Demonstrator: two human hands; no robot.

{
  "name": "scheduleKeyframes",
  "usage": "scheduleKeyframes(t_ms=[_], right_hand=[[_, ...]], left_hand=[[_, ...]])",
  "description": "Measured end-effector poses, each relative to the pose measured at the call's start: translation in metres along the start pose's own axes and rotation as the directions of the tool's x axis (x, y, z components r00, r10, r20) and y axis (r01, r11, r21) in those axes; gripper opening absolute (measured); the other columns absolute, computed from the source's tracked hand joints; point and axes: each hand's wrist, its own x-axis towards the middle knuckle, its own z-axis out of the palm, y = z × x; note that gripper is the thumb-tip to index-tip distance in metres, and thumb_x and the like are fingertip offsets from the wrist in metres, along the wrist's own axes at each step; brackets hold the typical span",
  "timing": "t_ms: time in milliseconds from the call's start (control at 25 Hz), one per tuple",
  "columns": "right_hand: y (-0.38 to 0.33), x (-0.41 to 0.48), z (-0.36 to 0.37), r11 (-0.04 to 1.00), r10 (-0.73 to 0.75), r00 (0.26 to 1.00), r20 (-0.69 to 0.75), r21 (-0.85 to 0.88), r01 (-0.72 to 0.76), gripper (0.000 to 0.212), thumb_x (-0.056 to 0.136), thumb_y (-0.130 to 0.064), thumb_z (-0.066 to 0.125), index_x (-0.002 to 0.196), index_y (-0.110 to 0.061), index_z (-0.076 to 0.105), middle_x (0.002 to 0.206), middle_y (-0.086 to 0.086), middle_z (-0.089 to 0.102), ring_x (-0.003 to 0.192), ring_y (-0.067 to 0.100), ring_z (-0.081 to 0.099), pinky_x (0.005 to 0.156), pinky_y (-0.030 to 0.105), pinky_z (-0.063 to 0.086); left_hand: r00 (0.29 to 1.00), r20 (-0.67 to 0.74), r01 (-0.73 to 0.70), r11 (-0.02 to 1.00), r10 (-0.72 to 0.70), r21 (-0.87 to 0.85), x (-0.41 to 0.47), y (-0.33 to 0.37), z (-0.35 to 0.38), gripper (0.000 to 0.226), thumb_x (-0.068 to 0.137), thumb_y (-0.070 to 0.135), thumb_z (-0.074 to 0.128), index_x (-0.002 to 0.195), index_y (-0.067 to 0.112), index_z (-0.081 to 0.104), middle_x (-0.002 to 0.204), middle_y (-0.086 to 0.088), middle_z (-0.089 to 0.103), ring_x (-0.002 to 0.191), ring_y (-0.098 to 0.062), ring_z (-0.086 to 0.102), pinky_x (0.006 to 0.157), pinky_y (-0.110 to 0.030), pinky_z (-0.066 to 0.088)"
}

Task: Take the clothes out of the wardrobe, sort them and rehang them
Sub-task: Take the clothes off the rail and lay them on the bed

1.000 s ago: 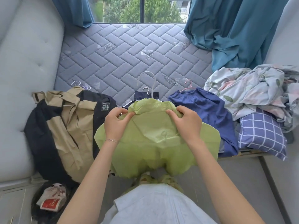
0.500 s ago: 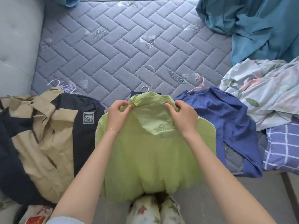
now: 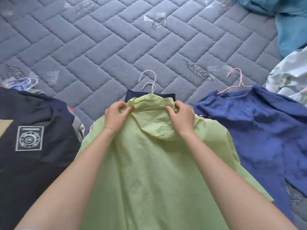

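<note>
Lime-green cloth fills the near middle of the view: a light hooded jacket (image 3: 149,171) lies spread on the quilted grey mattress (image 3: 108,40), hood end pointing far and hem running off the near edge. The left hand (image 3: 116,116) pinches the left side of the hood's rim, fingers (image 3: 127,111) curled into the cloth. The right hand (image 3: 181,117) grips the right side of the same rim, its fingers clenched over the gathered edge. A thin bracelet (image 3: 110,129) sits on the left wrist.

Just beyond the hood, a navy garment (image 3: 132,95) peeks out from under the jacket, and two white hanger hooks (image 3: 150,80) rise there (which hook belongs to which garment cannot be told). Just beside the jacket on the right lies a blue blouse (image 3: 257,130) on a pink hanger (image 3: 236,80). On the left lies a dark jacket (image 3: 41,163) with a square embroidered patch (image 3: 29,138), and more hanger hooks (image 3: 25,81) show at its far end. Teal curtain cloth (image 3: 290,22) and floral bedding (image 3: 289,77) sit at the far right.
</note>
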Motion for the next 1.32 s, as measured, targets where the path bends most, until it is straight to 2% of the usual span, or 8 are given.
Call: scheduleKeyframes(t_ms=[80,160,280,440,560,880,1040,1320], right_hand=[[0.011,0.009,0.017,0.999,0.027,0.999,0.038,-0.044,-0.025,0.029,0.088,-0.038,0.064,0.076,-0.014,0.053,0.081,0.004,0.062,0.087,0.030,0.055,0.080,0.039,0.035],[0.020,0.013,0.028,0.995,0.042,0.997,0.068,-0.096,-0.036,0.026,0.087,-0.038,0.064,0.077,-0.020,0.049,0.089,0.006,0.062,0.094,0.030,0.054,0.080,0.038,0.034],[0.022,0.007,0.030,0.990,0.044,0.995,0.084,-0.136,-0.033,0.023,0.087,-0.038,0.065,0.090,-0.016,0.061,0.099,0.008,0.060,0.102,0.030,0.052,0.084,0.038,0.035],[0.005,-0.024,0.013,0.989,-0.106,0.994,0.011,-0.100,0.107,0.029,0.087,-0.028,0.066,0.113,-0.016,0.064,0.113,0.002,0.063,0.109,0.027,0.051,0.094,0.037,0.034],[-0.018,-0.056,-0.004,0.983,-0.182,0.983,-0.028,-0.026,0.181,0.033,0.087,-0.020,0.065,0.120,-0.016,0.063,0.119,0.000,0.064,0.114,0.024,0.053,0.101,0.037,0.036],[-0.113,-0.143,-0.087,0.967,-0.256,0.965,0.054,0.019,0.255,0.040,0.087,-0.027,0.058,0.126,-0.019,0.061,0.128,-0.001,0.061,0.123,0.023,0.051,0.109,0.036,0.033],[-0.180,-0.188,-0.152,0.959,-0.280,0.950,0.135,0.082,0.271,0.046,0.089,-0.031,0.061,0.134,-0.024,0.054,0.132,-0.006,0.058,0.126,0.018,0.048,0.109,0.040,0.035],[-0.272,-0.261,-0.207,0.899,-0.438,0.861,0.259,0.140,0.415,0.047,0.090,-0.026,0.064,0.136,-0.020,0.054,0.135,-0.004,0.057,0.128,0.016,0.047,0.110,0.040,0.036]], left_hand=[[1.000,0.019,-0.005,1.000,0.005,-0.007,0.007,-0.014,0.012,0.014,0.085,0.024,0.072,0.079,0.017,0.061,0.079,0.009,0.059,0.082,-0.015,0.053,0.092,-0.042,0.044],[1.000,0.017,-0.012,1.000,0.012,-0.007,0.008,-0.025,0.018,0.010,0.084,0.018,0.072,0.084,0.012,0.064,0.083,0.003,0.062,0.084,-0.017,0.056,0.091,-0.043,0.045],[0.998,-0.005,-0.064,0.997,0.064,0.040,0.003,-0.027,0.015,0.009,0.083,0.016,0.070,0.088,0.011,0.065,0.090,-0.003,0.063,0.089,-0.019,0.056,0.090,-0.044,0.044],[0.986,-0.063,-0.129,0.948,0.153,0.290,-0.025,-0.015,-0.007,0.027,0.088,0.028,0.064,0.114,0.022,0.064,0.118,0.004,0.062,0.113,-0.017,0.054,0.098,-0.035,0.036],[0.981,-0.082,-0.134,0.924,0.174,0.358,-0.060,-0.001,-0.031,0.039,0.089,0.030,0.061,0.128,0.024,0.060,0.134,0.005,0.057,0.128,-0.018,0.048,0.104,-0.033,0.030],[0.980,-0.188,-0.005,0.955,0.063,0.298,-0.172,0.071,-0.120,0.048,0.089,0.032,0.050,0.135,0.022,0.055,0.145,0.001,0.049,0.140,-0.022,0.038,0.111,-0.043,0.030],[0.956,-0.292,0.088,0.962,-0.009,0.260,-0.221,0.123,-0.186,0.048,0.089,0.031,0.052,0.136,0.024,0.054,0.146,0.001,0.049,0.141,-0.022,0.035,0.115,-0.044,0.022],[0.907,-0.414,0.153,0.976,-0.076,0.156,-0.302,0.173,-0.296,0.047,0.092,0.037,0.047,0.136,0.022,0.055,0.146,0.000,0.048,0.140,-0.023,0.037,0.114,-0.046,0.028]])
